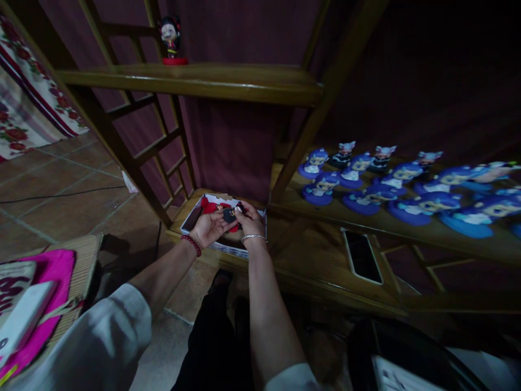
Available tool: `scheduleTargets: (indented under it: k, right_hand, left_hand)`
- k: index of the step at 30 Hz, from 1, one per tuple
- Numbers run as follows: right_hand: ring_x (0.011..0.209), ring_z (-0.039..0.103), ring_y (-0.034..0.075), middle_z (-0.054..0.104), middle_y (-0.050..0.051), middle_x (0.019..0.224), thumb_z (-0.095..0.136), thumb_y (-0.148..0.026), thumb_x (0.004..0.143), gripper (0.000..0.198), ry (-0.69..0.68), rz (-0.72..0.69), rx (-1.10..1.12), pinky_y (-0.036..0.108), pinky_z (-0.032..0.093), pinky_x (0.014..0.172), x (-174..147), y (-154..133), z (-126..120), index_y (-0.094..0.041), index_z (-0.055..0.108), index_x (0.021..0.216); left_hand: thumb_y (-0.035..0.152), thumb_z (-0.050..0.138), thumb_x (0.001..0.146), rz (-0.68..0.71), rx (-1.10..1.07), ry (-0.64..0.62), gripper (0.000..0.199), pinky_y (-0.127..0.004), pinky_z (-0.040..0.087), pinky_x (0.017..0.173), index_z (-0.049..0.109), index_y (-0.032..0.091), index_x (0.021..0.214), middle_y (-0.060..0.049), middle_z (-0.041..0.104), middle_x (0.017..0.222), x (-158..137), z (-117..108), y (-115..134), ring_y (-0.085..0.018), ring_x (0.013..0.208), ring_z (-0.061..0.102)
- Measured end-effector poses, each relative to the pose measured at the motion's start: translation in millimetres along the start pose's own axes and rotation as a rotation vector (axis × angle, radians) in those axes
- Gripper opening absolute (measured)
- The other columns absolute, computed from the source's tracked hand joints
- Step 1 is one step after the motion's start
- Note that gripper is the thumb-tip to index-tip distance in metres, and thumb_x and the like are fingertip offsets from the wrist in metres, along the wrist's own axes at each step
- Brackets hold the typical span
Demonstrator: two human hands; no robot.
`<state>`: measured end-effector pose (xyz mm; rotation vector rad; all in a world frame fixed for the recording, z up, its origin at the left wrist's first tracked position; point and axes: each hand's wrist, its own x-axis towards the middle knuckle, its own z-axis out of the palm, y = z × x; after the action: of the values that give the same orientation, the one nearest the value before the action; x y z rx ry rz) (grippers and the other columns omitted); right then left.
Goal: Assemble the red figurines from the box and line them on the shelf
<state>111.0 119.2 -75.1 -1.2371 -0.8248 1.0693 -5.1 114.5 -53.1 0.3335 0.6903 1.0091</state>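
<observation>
Both my hands reach over a white cardboard box (191, 218) on the bottom shelf. My left hand (209, 228), with a red bead bracelet, and my right hand (251, 221), with a silver bangle, together hold a small dark figurine (230, 213) above the box. Red-based figurines (209, 206) lie inside the box, partly hidden by my hands. One figurine with black hair and a red base (171, 38) stands upright on the top shelf.
Several blue and dark figurines (391, 182) fill the middle shelf at the right. A phone (362, 256) lies flat on the lower shelf. A pink bag (36, 304) sits at the left on a mat. A black cable crosses the tiled floor (57, 184).
</observation>
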Motion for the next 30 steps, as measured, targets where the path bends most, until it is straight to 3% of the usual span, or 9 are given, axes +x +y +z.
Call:
scheduleTargets:
  k: [3, 13, 30]
  right_hand:
    - [0.081, 0.060, 0.015, 0.066, 0.001, 0.087, 0.062, -0.027, 0.060, 0.044, -0.043, 0.023, 0.021, 0.029, 0.047, 0.076, -5.6, -5.1, -0.7, -0.020, 0.059, 0.103]
    - [0.091, 0.059, 0.017, 0.064, 0.005, 0.101, 0.064, -0.031, 0.061, 0.047, -0.081, -0.084, 0.068, 0.033, 0.046, 0.085, -49.8, -21.2, 1.9, -0.018, 0.055, 0.106]
    - [0.082, 0.059, 0.014, 0.061, 0.003, 0.093, 0.065, -0.028, 0.064, 0.038, -0.290, -0.300, -0.085, 0.030, 0.048, 0.077, -157.3, -132.0, 9.7, -0.019, 0.050, 0.098]
  left_hand:
    - [-0.001, 0.040, 0.071, 0.017, -0.007, -0.030, 0.028, -0.042, 0.047, 0.087, 0.058, 0.009, 0.090, -0.012, 0.066, 0.089, -8.5, 2.4, 3.1, -0.020, 0.092, 0.061]
    - [-0.001, 0.043, 0.075, 0.059, -0.027, -0.084, 0.027, -0.039, 0.043, 0.092, 0.059, 0.007, 0.095, -0.013, 0.066, 0.093, -59.9, 7.5, 7.5, -0.020, 0.093, 0.061]
    - [0.003, 0.056, 0.074, 0.272, -0.092, -0.352, 0.029, -0.038, 0.034, 0.101, 0.059, 0.008, 0.102, -0.011, 0.061, 0.109, -191.1, 38.3, 20.1, -0.019, 0.104, 0.055]
